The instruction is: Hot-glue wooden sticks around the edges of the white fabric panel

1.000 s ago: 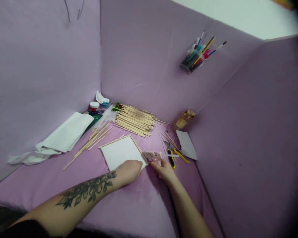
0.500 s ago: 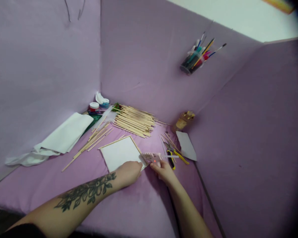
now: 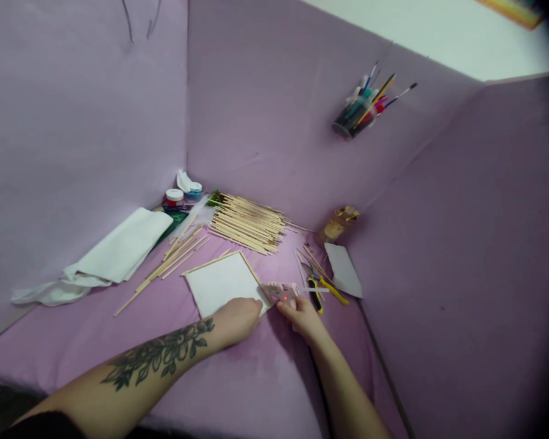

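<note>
Glue gun [image 3: 279, 291], grasped in right hand [image 3: 305, 318], sits slightly farther left than a second ago, its nozzle at white board [image 3: 219, 283]. Left hand [image 3: 238, 317] grips board's near edge. Wall cup [image 3: 345, 125] contains brushes [image 3: 405, 91], yellow pencil [image 3: 376, 99].

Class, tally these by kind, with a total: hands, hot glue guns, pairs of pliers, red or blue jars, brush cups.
Hands: 2 (left hand, right hand)
Hot glue gun: 1
Pliers: 1 pair
Jars: 2 (red jar, blue jar)
Brush cup: 1
Total: 7
</note>
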### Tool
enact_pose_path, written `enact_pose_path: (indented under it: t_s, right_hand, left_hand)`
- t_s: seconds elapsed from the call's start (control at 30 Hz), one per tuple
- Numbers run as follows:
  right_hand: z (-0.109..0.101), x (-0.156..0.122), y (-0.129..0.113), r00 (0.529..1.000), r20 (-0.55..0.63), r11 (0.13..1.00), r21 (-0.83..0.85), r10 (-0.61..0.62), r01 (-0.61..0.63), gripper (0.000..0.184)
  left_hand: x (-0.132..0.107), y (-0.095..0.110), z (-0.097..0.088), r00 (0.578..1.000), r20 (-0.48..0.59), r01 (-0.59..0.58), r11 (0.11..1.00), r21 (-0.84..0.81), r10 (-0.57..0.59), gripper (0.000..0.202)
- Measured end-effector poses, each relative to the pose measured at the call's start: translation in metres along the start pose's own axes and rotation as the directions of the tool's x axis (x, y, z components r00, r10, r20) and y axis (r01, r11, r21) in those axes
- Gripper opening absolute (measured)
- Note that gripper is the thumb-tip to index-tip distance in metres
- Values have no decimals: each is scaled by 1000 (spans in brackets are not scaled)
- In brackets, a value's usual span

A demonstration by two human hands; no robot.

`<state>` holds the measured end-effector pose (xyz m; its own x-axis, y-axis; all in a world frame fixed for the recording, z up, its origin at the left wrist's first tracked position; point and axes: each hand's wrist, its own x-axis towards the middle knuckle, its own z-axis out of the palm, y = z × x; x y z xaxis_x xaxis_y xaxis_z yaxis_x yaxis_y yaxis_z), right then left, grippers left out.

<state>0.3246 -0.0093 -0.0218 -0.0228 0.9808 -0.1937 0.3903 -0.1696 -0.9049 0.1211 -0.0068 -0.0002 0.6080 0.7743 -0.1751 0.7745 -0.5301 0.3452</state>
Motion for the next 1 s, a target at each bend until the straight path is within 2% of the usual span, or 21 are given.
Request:
enact_pose_path:
  t_s: [0.17,0.33,0.5,0.73,0.9,1.0]
  right_hand:
    - [1,-1,-1,999,-31,1000,-2,-8,8,36]
    - [1,-4,-4,1000,0,1000,2,1,-1,35]
    - [2,-2,-5,997,-79,1000,6,13,-13,39]
    - [2,-4,-11,1000,7,1000,-11,-10,11,39]
    - [4,-1,-10,997,-77,1000,-23,-14,13,37]
    - [5,0,-9,998,-55,998,-47,-40,37,36]
  left_hand:
    - [0,-1,1,1000,-4,-1,1000,4,1,27]
    - [0,-1,1,1000,4,2,1000,-1,-2,28]
    - [-1,0,1,1000,8,21,999,-42,-20,29]
    - [-3,2,-3,999,18,49,996,-69,-47,31]
    - [-4,1,-2,999,-21,31,996,-78,-33,26]
    - [-5,1,-1,999,-35,31,995,-95,-35,24]
